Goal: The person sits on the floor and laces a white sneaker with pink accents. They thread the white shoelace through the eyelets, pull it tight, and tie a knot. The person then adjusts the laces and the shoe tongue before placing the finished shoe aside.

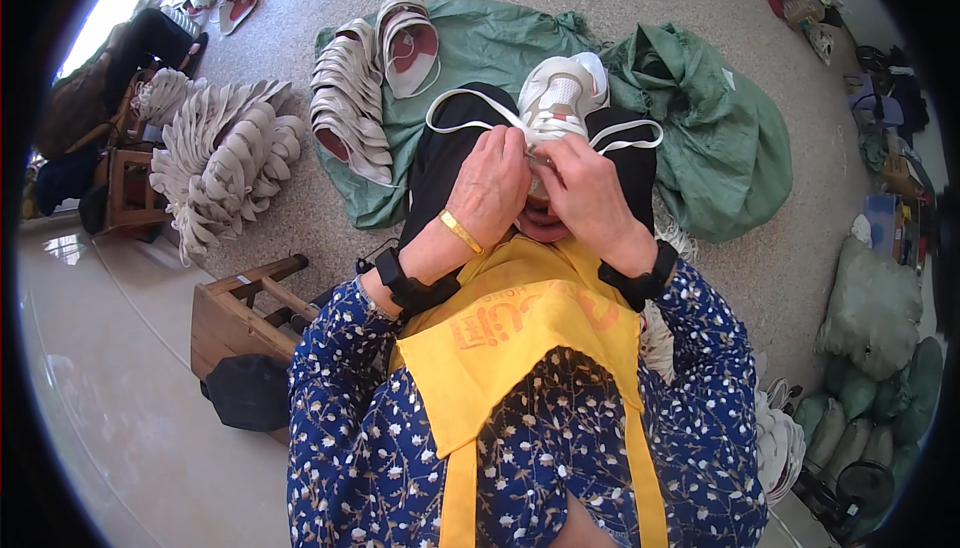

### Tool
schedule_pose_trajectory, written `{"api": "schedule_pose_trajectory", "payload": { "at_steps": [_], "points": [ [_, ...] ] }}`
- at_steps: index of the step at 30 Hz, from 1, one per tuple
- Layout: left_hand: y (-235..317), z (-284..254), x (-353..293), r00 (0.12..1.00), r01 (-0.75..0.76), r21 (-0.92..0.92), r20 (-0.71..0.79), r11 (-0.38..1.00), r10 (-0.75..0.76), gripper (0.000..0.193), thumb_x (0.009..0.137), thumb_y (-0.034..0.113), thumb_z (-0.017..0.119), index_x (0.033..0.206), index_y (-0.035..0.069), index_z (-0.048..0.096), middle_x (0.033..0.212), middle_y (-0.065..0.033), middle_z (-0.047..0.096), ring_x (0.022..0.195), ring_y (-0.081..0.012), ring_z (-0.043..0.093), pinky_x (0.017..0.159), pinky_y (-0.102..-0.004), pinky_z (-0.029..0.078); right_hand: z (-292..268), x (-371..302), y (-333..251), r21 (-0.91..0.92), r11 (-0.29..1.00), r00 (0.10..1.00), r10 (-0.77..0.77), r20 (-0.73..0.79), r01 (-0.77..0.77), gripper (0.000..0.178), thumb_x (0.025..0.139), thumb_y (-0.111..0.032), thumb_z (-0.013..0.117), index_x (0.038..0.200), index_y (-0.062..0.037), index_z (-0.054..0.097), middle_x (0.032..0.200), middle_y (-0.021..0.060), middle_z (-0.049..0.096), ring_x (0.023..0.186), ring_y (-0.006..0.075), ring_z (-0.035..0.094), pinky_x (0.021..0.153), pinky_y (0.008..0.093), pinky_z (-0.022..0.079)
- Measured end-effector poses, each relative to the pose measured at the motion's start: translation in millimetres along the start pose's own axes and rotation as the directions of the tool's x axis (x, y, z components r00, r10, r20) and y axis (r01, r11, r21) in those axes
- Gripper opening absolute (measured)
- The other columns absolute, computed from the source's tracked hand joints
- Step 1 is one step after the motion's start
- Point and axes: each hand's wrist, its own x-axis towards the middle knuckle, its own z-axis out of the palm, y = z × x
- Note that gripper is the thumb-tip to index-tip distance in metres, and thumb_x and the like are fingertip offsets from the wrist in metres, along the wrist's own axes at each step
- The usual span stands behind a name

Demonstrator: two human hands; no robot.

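Note:
A white and beige sneaker [553,98] rests between my knees, toe pointing away from me and its reddish inside showing near my apron. A white shoelace [436,111] threads its upper and bows out in a loop on either side. My left hand [488,191], with a gold bracelet at the wrist, is closed in a pinch on the lace at the top of the lacing. Fingertips nearly meeting it, my right hand [585,196] pinches the lace there as well. The exact bit of lace between the fingers is mostly hidden.
Green sacking [480,38] lies beyond my knees, with stacked shoe uppers [350,98] on it and a bulging green sack [725,148] at right. More uppers [225,153] are piled at left, near a wooden stool [240,313]. Pale sacks [870,308] stand far right.

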Motion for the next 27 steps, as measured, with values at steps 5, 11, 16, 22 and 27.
{"api": "schedule_pose_trajectory", "payload": {
  "at_steps": [5, 11, 16, 22, 27],
  "points": [
    [-6, 5, 0, 0.999, -0.006, -0.054, -0.053, 0.999, 0.003, 0.016, 0.088, 0.0, 0.059, 0.101, -0.001, 0.049, 0.091, -0.0193, 0.052, 0.089, -0.0403, 0.056, 0.079, -0.0482, 0.048, 8, 8, 2, -0.132, 0.991, 0.998, 0.002, 0.064, 0.006, 0.009, 0.091, -0.01, 0.064, 0.095, -0.0024, 0.063, 0.09, 0.0158, 0.064, 0.081, 0.0367, 0.069, 0.067, 0.045, 0.056],
    [-2, 4, 5, 0.998, 0.025, -0.046, -0.061, 0.999, -0.028, 0.019, 0.085, -0.002, 0.059, 0.101, 0.0, 0.048, 0.09, -0.0185, 0.054, 0.087, -0.0398, 0.058, 0.075, -0.0477, 0.048, -2, 11, 3, -0.165, 0.986, 0.996, -0.021, 0.082, 0.035, 0.008, 0.088, -0.009, 0.066, 0.09, -0.0018, 0.063, 0.087, 0.0152, 0.065, 0.077, 0.0354, 0.069, 0.064, 0.0431, 0.055],
    [3, -4, 5, 0.992, 0.086, -0.116, -0.08, 0.99, -0.095, 0.018, 0.085, -0.002, 0.059, 0.099, 0.002, 0.048, 0.085, -0.0158, 0.054, 0.08, -0.0386, 0.058, 0.069, -0.047, 0.048, -73, -4, -5, 0.204, 0.95, 0.964, 0.203, 0.169, -0.236, 0.011, 0.087, -0.005, 0.069, 0.083, 0.0012, 0.061, 0.072, 0.0103, 0.062, 0.063, 0.022, 0.061, 0.057, 0.0327, 0.046],
    [7, -2, 8, 0.996, 0.054, -0.075, -0.064, 0.996, -0.059, 0.017, 0.086, 0.0, 0.062, 0.095, 0.003, 0.049, 0.081, -0.014, 0.053, 0.077, -0.0365, 0.058, 0.067, -0.0457, 0.047, -73, -14, 33, 0.562, 0.656, 0.864, 0.376, 0.334, -0.503, 0.012, 0.097, -0.008, 0.069, 0.088, -0.0013, 0.063, 0.076, -0.0054, 0.059, 0.067, 0.0025, 0.053, 0.058, 0.0217, 0.043],
    [6, -3, 7, 0.992, 0.103, -0.117, -0.059, 0.988, -0.111, 0.015, 0.087, 0.0, 0.064, 0.092, 0.001, 0.051, 0.081, -0.0133, 0.053, 0.064, -0.0304, 0.058, 0.058, -0.0379, 0.048, -49, 13, 13, 0.671, 0.589, 0.893, 0.27, 0.361, -0.449, 0.011, 0.099, -0.008, 0.065, 0.09, -0.0016, 0.062, 0.077, -0.0027, 0.062, 0.065, 0.0045, 0.058, 0.057, 0.0214, 0.045]
  ]
}}
